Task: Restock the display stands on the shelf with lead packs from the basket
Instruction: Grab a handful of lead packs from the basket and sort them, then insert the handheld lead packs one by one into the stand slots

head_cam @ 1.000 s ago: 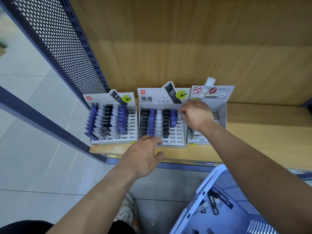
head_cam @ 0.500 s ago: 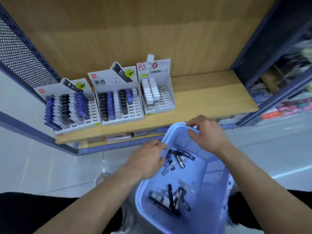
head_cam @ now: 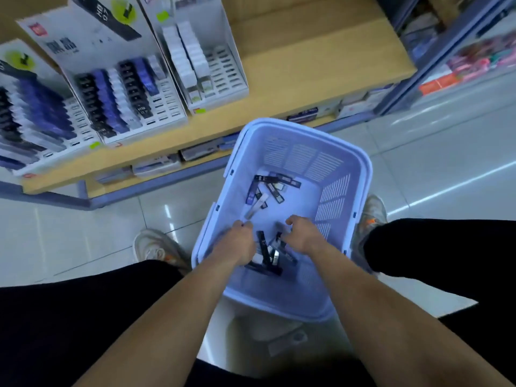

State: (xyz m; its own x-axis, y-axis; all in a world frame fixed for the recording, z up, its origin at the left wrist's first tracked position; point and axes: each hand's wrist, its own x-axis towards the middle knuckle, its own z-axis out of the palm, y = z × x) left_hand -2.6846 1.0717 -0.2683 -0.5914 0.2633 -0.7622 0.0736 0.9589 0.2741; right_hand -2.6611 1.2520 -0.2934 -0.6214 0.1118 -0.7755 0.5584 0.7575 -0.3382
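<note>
A lilac plastic basket [head_cam: 362, 174] stands on the floor between my feet, with several loose lead packs [head_cam: 272, 185] on its bottom. Both of my hands are down inside it. My left hand [head_cam: 237, 243] pinches the near end of a pale lead pack [head_cam: 256, 208]. Over a dark heap of packs [head_cam: 266, 256], my right hand [head_cam: 303, 233] has its fingers curled; what they hold is hidden. On the wooden shelf [head_cam: 307, 65] stand three display stands: the left [head_cam: 81, 127], middle [head_cam: 164, 104] and right [head_cam: 226, 68], each partly filled.
My shoes [head_cam: 156, 247] flank the basket on the glossy tile floor [head_cam: 446, 152]. Flat boxes [head_cam: 156, 166] lie on a lower ledge under the shelf. A blue upright post [head_cam: 435, 60] bounds the shelf's right end, with coloured goods beyond.
My right hand left the stands. Both hands dropped into the basket, and my view tipped down towards it. My left hand now pinches a pale pack.
</note>
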